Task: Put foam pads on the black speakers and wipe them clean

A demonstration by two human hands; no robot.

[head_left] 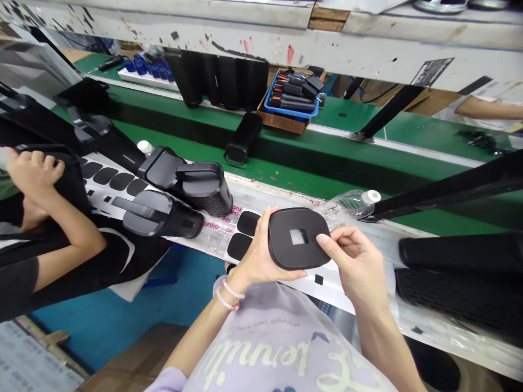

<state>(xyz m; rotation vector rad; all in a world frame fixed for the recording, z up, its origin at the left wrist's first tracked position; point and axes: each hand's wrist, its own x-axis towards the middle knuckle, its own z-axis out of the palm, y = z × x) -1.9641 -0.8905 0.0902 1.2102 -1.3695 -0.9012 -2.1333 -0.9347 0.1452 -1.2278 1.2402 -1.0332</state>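
Fingertips of our left hand (255, 253) and right hand (355, 261) pinch a black rounded-square plastic cap (284, 245) with a square hole, just above a white backing sheet (304, 288) of black pads.

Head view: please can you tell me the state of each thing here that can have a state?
Black plate with square hole, held up between both hands.
Left hand, gripping the plate.
Right hand, fingers on the plate's edge.
Plastic water bottle, capped, lying on its side.
Blue tray, full of black parts.
Co-worker's hand, gripping a black part.
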